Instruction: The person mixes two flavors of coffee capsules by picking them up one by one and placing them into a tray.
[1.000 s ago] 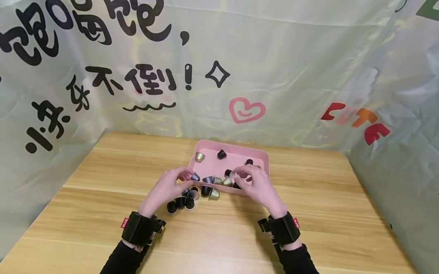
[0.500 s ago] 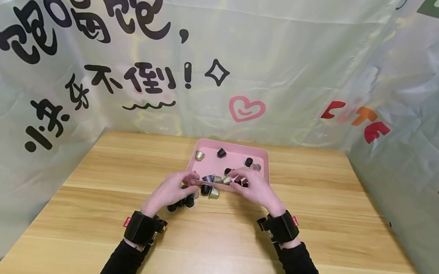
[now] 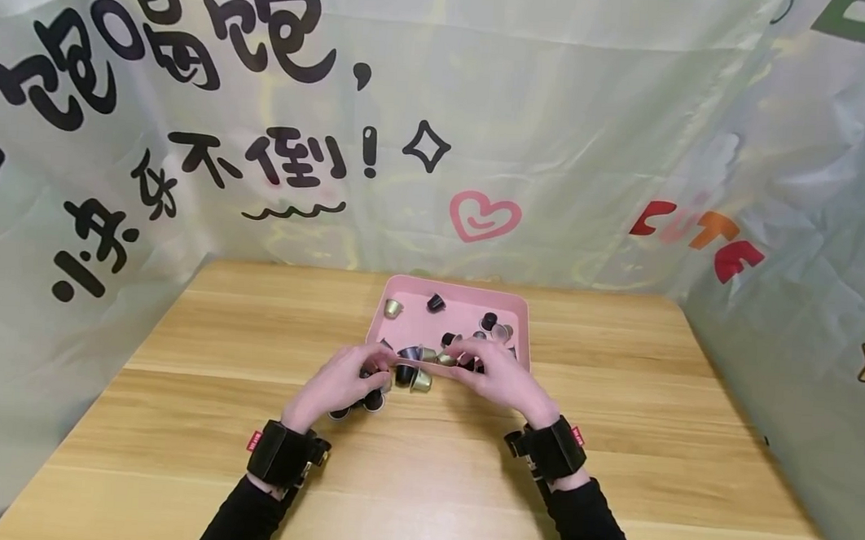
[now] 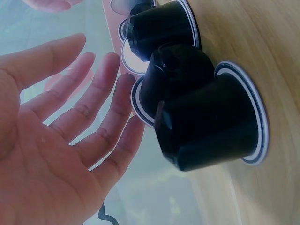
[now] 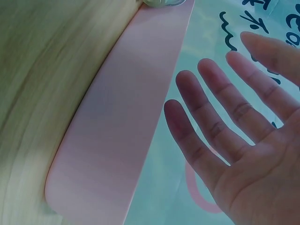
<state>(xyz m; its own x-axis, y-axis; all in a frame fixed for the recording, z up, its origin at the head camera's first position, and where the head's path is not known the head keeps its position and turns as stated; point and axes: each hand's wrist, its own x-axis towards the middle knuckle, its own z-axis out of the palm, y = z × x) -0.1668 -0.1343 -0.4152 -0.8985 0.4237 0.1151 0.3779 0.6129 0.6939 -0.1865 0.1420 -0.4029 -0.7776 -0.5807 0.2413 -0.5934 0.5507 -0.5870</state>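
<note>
Comprises coffee capsules [image 4: 211, 126] in a pink tray [image 3: 413, 324] and on the counter [image 3: 429, 482] before it, presumably light, slick and dentable, best pinched across their tapered sides, with left hand [image 3: 338, 382] and right hand [image 3: 504, 375] nearby, fingers loosely spread, both empty.

Cloth backdrop [image 3: 594, 132] — black "饱喝饱, 快乐不倒!" — coloured "CUTE".

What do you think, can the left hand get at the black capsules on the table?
Probably yes: the left hand, holding nothing, is close beside the black capsules, with nothing visible between them.
</note>
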